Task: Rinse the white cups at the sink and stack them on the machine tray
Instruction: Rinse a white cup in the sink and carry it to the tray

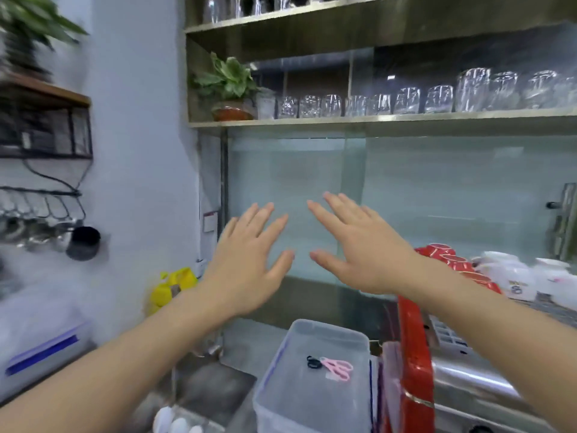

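Nearest, bottom left: white rounded items, probably cups (175,425), lie at the edge of a steel sink (203,389); they are cropped by the frame, so what they are remains a judgement. Beside them on the surface stands a clear lidded box (312,398) with pink scissors (337,368) resting on its lid. To the right is a red machine (412,354) with a steel front.

Middle distance: both arms are raised ahead of the body. The left hand (249,264) and the right hand (362,251) are spread flat, fingers straight, palms away from the camera. Neither grip has hold of anything and neither touches anything.

Further right, on top of the machine, stand red cups (449,260) and white cups (515,276), which look upside down. Behind is a glass wall panel (437,189), and above it a shelf (374,120) of glasses and a plant (228,82).

Assessment: no cup is in hand and no running water is seen, so the work stands either at its start or between cups. The next move calls for lowering a hand to the sink side, closing the grip round one white cup, and bringing it under the tap. The tap itself is not identifiable here.
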{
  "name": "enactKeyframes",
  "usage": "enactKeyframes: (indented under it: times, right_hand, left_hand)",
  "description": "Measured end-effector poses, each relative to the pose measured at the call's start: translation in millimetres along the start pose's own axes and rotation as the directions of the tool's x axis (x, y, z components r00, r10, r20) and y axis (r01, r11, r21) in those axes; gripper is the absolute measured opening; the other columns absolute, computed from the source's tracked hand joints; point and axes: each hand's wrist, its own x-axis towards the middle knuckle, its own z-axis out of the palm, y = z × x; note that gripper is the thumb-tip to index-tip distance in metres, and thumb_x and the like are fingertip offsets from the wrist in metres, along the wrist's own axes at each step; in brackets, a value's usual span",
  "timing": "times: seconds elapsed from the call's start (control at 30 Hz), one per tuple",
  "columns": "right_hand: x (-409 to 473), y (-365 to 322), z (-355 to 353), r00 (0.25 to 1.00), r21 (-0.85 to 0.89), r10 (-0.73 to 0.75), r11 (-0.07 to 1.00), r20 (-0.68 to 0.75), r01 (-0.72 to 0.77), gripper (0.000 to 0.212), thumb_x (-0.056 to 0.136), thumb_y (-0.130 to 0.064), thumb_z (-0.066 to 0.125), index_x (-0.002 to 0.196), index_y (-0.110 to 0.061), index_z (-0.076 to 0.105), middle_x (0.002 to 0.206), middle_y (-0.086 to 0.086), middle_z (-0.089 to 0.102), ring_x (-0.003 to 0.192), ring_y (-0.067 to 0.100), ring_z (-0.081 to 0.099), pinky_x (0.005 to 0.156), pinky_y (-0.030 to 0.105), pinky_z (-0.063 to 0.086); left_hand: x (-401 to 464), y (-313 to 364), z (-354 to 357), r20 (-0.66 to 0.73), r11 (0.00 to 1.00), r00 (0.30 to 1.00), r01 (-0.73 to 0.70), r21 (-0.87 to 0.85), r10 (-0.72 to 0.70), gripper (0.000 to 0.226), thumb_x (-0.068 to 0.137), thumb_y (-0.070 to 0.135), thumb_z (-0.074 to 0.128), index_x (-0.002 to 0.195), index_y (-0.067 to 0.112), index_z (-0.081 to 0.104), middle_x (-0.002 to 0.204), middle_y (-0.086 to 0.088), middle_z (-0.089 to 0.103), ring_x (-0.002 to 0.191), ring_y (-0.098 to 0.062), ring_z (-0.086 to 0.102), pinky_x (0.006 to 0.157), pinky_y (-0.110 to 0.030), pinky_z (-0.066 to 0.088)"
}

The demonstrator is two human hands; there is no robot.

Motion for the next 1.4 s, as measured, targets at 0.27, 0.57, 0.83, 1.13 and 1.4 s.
enactKeyframes:
  times: [0.27,0.57,0.83,1.13,1.4]
  right_hand:
    - [47.5,-140.7,42.9,0.994,0.128,-0.084,0.989,0.071,0.075,0.076,0.095,-0.057,0.037,0.155,-0.031,-0.001,0.165,0.006,0.006,0.153,0.022,0.004,0.123,0.044,0.012]
    - [67.0,-233.9,108.8,0.981,0.290,-0.089,0.956,0.174,0.035,0.071,0.096,-0.052,0.043,0.154,-0.024,0.014,0.162,0.005,0.020,0.150,0.020,0.017,0.120,0.038,0.020]
    - [61.5,-266.0,211.9,0.964,0.478,-0.033,0.873,0.265,-0.102,0.063,0.093,-0.046,0.049,0.149,-0.022,0.029,0.143,-0.004,0.041,0.133,0.019,0.042,0.108,0.037,0.037]
    - [74.1,-273.5,350.7,0.898,0.593,0.058,0.732,0.437,-0.336,0.060,0.094,-0.046,0.050,0.148,-0.026,0.032,0.151,-0.012,0.036,0.138,0.012,0.038,0.110,0.033,0.037]
    - [75.2,-270.1,443.0,0.781,0.538,0.125,0.658,0.612,-0.527,0.049,0.094,-0.038,0.051,0.140,-0.025,0.042,0.143,-0.008,0.044,0.131,0.015,0.046,0.105,0.034,0.040]
  left_hand:
    - [-82.7,-130.5,-50.7,0.068,0.986,0.985,0.155,0.057,-0.159,0.079,0.087,0.065,0.019,0.152,0.024,0.036,0.163,-0.003,0.028,0.152,-0.024,0.021,0.121,-0.048,0.024]
    - [-162.6,-223.7,-48.8,0.171,0.959,0.944,0.283,0.030,-0.284,0.072,0.089,0.057,0.028,0.140,0.014,0.054,0.145,-0.008,0.053,0.135,-0.027,0.047,0.112,-0.042,0.039]
    - [-197.9,-276.1,13.2,0.260,0.940,0.908,0.342,-0.009,-0.328,0.045,0.101,0.040,0.047,0.141,0.019,0.051,0.147,0.004,0.050,0.138,-0.014,0.042,0.111,-0.023,0.029]
    - [-196.3,-347.4,117.0,0.437,0.904,0.821,0.426,-0.039,-0.367,0.039,0.099,0.036,0.050,0.134,0.021,0.055,0.135,0.009,0.054,0.125,-0.010,0.050,0.102,-0.019,0.035]
    - [-205.0,-397.4,215.8,0.615,0.845,0.690,0.531,-0.069,-0.383,0.050,0.090,0.054,0.035,0.126,0.027,0.056,0.124,0.011,0.057,0.115,-0.012,0.055,0.096,-0.029,0.046]
